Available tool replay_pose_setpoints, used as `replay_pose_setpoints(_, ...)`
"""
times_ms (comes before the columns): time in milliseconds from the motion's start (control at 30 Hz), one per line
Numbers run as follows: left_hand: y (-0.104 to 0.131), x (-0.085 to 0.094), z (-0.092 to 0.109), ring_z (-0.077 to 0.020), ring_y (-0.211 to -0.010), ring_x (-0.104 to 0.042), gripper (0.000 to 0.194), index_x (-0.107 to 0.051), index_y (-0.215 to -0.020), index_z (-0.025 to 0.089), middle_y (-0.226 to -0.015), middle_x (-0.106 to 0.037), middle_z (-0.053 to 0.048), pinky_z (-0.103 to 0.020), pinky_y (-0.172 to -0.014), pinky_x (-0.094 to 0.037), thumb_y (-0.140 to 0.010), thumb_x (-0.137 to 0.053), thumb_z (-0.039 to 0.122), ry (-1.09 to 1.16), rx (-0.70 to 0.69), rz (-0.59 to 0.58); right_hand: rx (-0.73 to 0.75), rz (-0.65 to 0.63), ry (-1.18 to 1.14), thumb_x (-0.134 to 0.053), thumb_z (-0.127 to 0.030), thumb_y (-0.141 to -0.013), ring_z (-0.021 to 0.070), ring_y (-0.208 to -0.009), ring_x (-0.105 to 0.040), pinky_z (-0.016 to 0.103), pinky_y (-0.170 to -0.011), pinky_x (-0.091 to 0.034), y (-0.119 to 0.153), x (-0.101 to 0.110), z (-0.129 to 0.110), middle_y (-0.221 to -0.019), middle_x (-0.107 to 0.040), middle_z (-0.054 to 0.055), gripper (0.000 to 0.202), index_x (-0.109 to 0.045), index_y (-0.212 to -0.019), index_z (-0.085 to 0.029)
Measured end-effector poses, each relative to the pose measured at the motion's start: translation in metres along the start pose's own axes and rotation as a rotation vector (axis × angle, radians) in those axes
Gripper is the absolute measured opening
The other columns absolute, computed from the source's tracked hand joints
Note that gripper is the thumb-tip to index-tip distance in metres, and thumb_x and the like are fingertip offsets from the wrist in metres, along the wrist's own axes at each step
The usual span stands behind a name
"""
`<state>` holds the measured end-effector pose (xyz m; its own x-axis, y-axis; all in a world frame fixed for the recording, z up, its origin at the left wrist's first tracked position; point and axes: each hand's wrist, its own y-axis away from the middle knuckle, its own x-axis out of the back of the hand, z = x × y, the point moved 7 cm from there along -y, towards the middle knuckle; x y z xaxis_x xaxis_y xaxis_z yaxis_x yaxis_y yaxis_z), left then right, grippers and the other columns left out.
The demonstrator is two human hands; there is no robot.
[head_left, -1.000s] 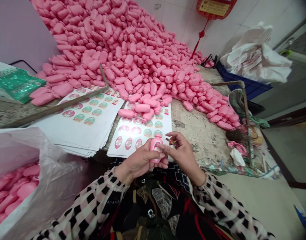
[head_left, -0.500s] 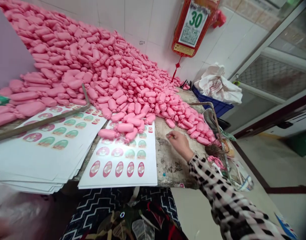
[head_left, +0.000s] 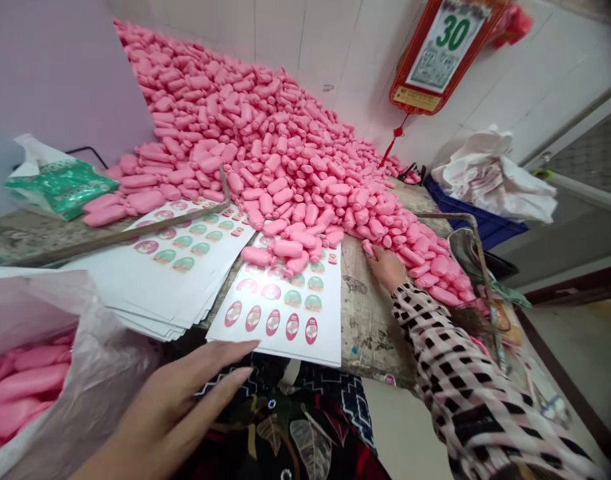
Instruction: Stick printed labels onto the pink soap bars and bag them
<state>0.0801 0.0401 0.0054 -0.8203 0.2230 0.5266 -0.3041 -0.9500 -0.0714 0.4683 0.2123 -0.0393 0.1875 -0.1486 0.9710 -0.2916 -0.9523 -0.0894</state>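
A large heap of small pink bottle-shaped plastic pieces [head_left: 265,143] covers the back of the worktable. At the heap's near right edge, my right hand [head_left: 389,268] has its fingers closed around the end of one pink piece [head_left: 368,247]. My left hand [head_left: 170,407] hangs in front of the table edge, fingers stretched out, with nothing in it. Its fingertips are close to the lower edge of a sticker sheet [head_left: 298,348] printed with pink and green labels. Several pink pieces lie on that sheet's upper part.
A thicker stack of sticker sheets [head_left: 150,293] lies left, under a bent metal bar [head_left: 180,219]. At lower left stands a plastic bag [head_left: 100,373] containing pink pieces. A green packet [head_left: 60,183], a blue crate [head_left: 478,217] and a metal frame [head_left: 478,240] flank the heap.
My left hand has come into clear view from the lower left. The right hand has reached forward to the heap's edge. The view has turned left, showing the bag and green packet.
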Motion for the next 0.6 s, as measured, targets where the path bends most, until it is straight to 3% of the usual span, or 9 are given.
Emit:
replay_pose_setpoints(67,-0.018,-0.023,-0.01,-0.0204,-0.095,-0.064,0.032,-0.068,-0.106,0.029,-0.103,-0.07,-0.002,-0.027,-0.085,-0.049,-0.079,-0.058,0.042,0.141,0.135,-0.133,0.006,-0.007,-0.165,-0.046,-0.043,-0.086,0.0204,-0.086,-0.058,0.028,-0.068,-0.042,0.02,0.006,-0.008,-0.108,-0.064,0.009,0.042,-0.056,-0.121,-0.021)
replay_pose_setpoints(133,-0.036,-0.051,-0.019,-0.0206,-0.103,-0.061,0.039,-0.061,-0.117,0.026,-0.11,-0.067,-0.003,-0.032,-0.093,-0.045,-0.082,-0.057,0.043,0.398,0.312,-0.208,-0.053,-0.092,-0.657,-0.05,-0.046,-0.083,0.0119,-0.058,-0.05,0.022,-0.05,-0.035,0.053,0.006,-0.023,-0.09,-0.066,0.005,0.044,-0.058,-0.117,-0.02)
replay_pose_setpoints(233,-0.059,-0.094,-0.017,-0.02,-0.108,-0.058,0.05,-0.048,-0.129,0.023,-0.126,-0.058,-0.008,-0.036,-0.097,-0.042,-0.083,-0.057,0.04,0.873,0.444,-0.234,-0.189,-0.499,-1.238,-0.058,-0.049,-0.077,0.0046,-0.038,-0.02,0.02,-0.036,-0.015,0.125,-0.014,-0.068,-0.063,-0.055,-0.004,0.044,-0.06,-0.108,-0.019)
replay_pose_setpoints(300,-0.067,-0.114,-0.012,-0.0203,-0.111,-0.057,0.048,-0.05,-0.125,0.02,-0.13,-0.053,-0.011,-0.036,-0.098,-0.041,-0.081,-0.06,0.037,1.084,0.46,-0.225,-0.229,-0.669,-1.415,-0.06,-0.048,-0.077,0.0042,-0.038,-0.016,0.02,-0.037,-0.013,0.172,-0.023,-0.097,-0.053,-0.043,-0.008,0.042,-0.06,-0.108,-0.019)
replay_pose_setpoints(367,-0.07,-0.124,-0.011,-0.021,-0.11,-0.056,0.039,-0.056,-0.114,0.016,-0.128,-0.055,-0.013,-0.035,-0.096,-0.042,-0.08,-0.062,0.035,1.18,0.476,-0.196,-0.183,-0.744,-1.443,-0.06,-0.047,-0.078,0.0047,-0.04,-0.024,0.019,-0.039,-0.022,0.202,-0.029,-0.113,-0.052,-0.041,-0.008,0.038,-0.062,-0.103,-0.019)
replay_pose_setpoints(433,-0.07,-0.121,-0.016,-0.0208,-0.105,-0.058,0.031,-0.059,-0.103,0.015,-0.117,-0.061,-0.011,-0.035,-0.093,-0.044,-0.078,-0.064,0.032,1.193,0.473,-0.136,-0.069,-0.697,-1.352,-0.061,-0.045,-0.079,0.0082,-0.052,-0.043,0.021,-0.052,-0.037,0.21,-0.03,-0.112,-0.063,-0.052,-0.004,0.035,-0.062,-0.104,-0.021)
replay_pose_setpoints(500,-0.068,-0.109,-0.024,-0.0186,-0.093,-0.063,0.028,-0.059,-0.1,0.017,-0.097,-0.067,-0.006,-0.035,-0.087,-0.048,-0.076,-0.065,0.03,1.099,0.451,-0.085,0.035,-0.54,-1.122,-0.057,-0.045,-0.081,0.0131,-0.071,-0.053,0.026,-0.066,-0.043,0.201,-0.029,-0.096,-0.081,-0.059,0.0,0.036,-0.06,-0.111,-0.024)
replay_pose_setpoints(600,-0.062,-0.093,-0.033,-0.0172,-0.077,-0.064,0.027,-0.06,-0.099,0.02,-0.085,-0.067,-0.002,-0.033,-0.075,-0.05,-0.075,-0.064,0.033,0.643,0.388,-0.128,0.172,-0.258,-0.635,-0.045,-0.042,-0.089,0.0173,-0.085,-0.055,0.031,-0.076,-0.042,0.18,-0.021,-0.074,-0.092,-0.061,0.004,0.03,-0.062,-0.106,-0.025)
